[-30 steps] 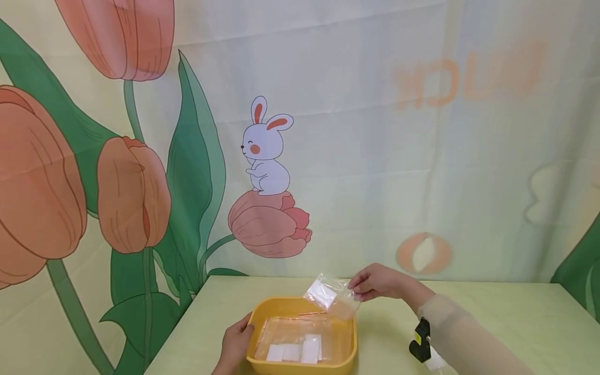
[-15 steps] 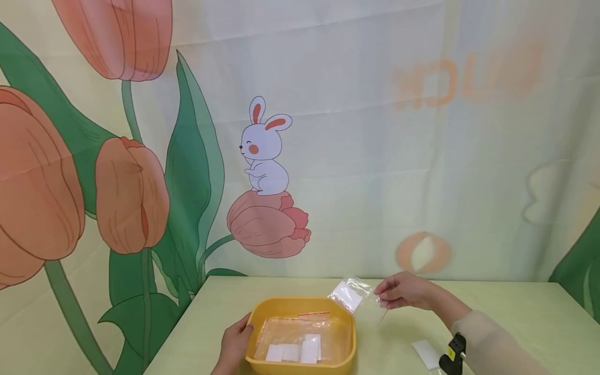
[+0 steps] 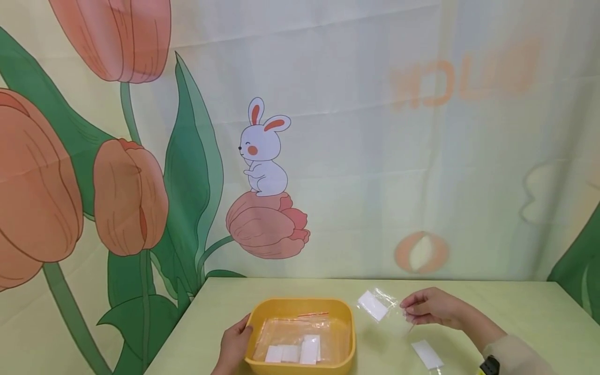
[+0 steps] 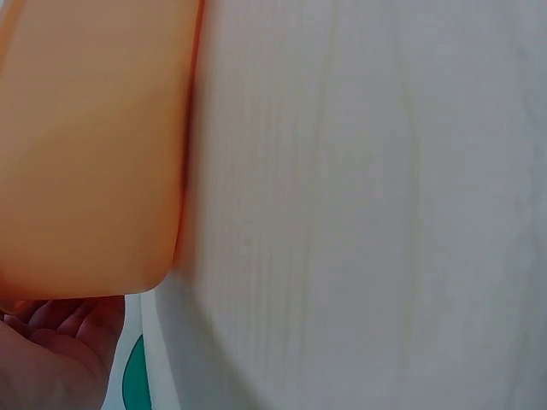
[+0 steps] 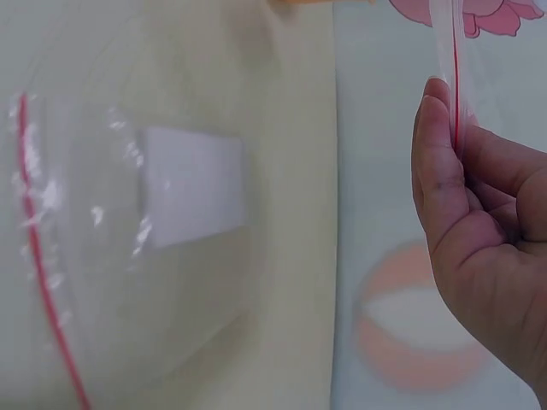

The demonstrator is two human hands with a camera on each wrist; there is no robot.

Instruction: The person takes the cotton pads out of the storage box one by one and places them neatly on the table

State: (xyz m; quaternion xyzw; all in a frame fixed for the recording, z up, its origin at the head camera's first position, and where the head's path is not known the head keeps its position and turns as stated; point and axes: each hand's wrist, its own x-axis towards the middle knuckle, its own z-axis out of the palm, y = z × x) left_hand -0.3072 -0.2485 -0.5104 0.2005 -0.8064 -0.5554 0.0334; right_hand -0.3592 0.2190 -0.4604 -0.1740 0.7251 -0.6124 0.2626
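Note:
My left hand [image 3: 234,345] grips the left side of a yellow plastic tub [image 3: 348,359] on the table; in the left wrist view its fingers curl at the tub [image 4: 94,171]. Inside the tub are clear zip bags [image 3: 335,341] with red seal lines and several white cards [image 3: 309,350]. To the right of the tub, my right hand [image 3: 436,310] pinches a clear zip bag [image 3: 392,311] at its red-lined end, with a white card [image 3: 373,305] showing inside. The right wrist view shows the fingers around the red seal strip [image 5: 455,85].
Another zip bag [image 5: 94,213] holding a white card [image 3: 427,354] lies on the pale green table [image 3: 529,312], just in front of my right hand. Behind the table's far edge hangs a cloth backdrop [image 3: 351,182] printed with tulips and a rabbit.
My right hand has carried the zip bag from above the tub to the right, beyond its rim. The bag lying on the table now shows more fully. The left hand keeps its hold.

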